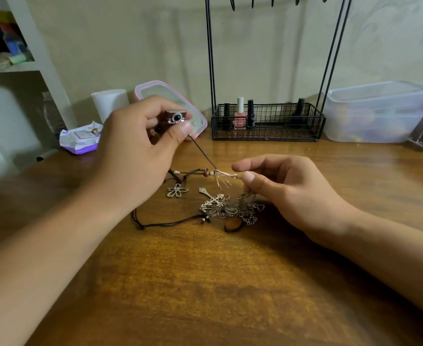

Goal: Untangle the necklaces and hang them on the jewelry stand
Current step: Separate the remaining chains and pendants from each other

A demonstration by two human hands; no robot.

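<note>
Head view: my left hand (140, 141) pinches a brown block pendant (174, 118) with a dark stone, its thin cord (203, 153) taut. My right hand (280, 186) pinches a fine silver chain (226, 174). The tangled necklaces (220, 206) lie on the glossy wooden bench (205, 283), before the black wire jewelry stand (268, 121).

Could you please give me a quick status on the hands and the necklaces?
Left hand grips brown pendant, cord taut. Right hand pinches silver chain. Necklace pile still tangled on table; jewelry stand clear behind.
</note>
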